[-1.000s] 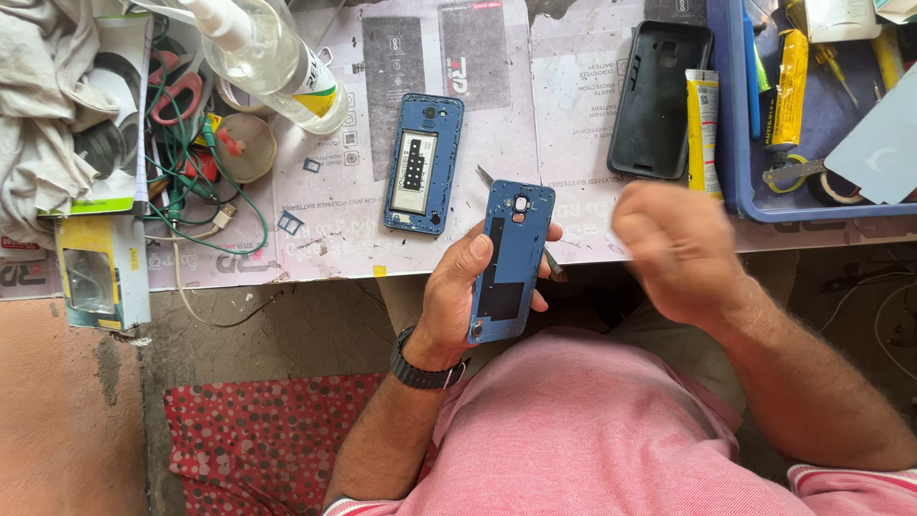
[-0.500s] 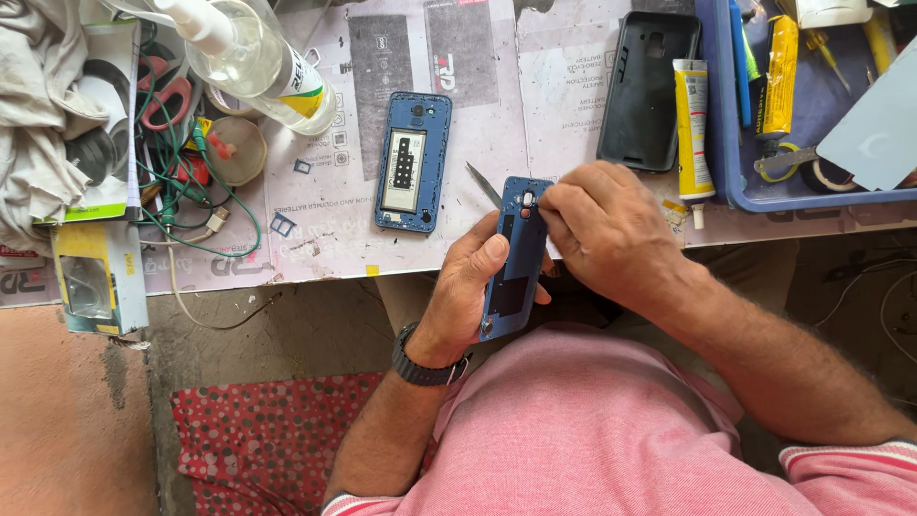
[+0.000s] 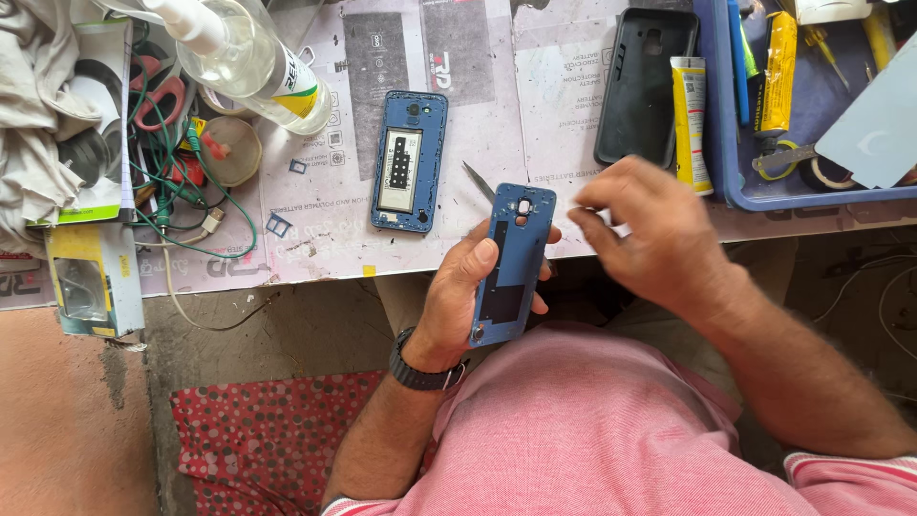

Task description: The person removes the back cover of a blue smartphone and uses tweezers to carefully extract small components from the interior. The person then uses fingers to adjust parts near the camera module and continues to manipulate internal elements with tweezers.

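Your left hand (image 3: 458, 301) is holding the blue phone back cover (image 3: 511, 263) in a firm grip, with the thumb lying across its inner face and the fingers wrapping behind it. You are keeping the cover tilted, just over the front edge of the bench (image 3: 535, 124), above your lap. Your right hand (image 3: 659, 234) is hovering just beside the cover, to its right, not touching it; the fingers are curled and pinched together, but I cannot tell if they are holding something small. On the bench, the opened blue phone body (image 3: 411, 162) is lying near the cover, and metal tweezers (image 3: 478, 182) are lying between them. A black phone case (image 3: 645, 86) is resting further right, beside a yellow tube (image 3: 690, 119).
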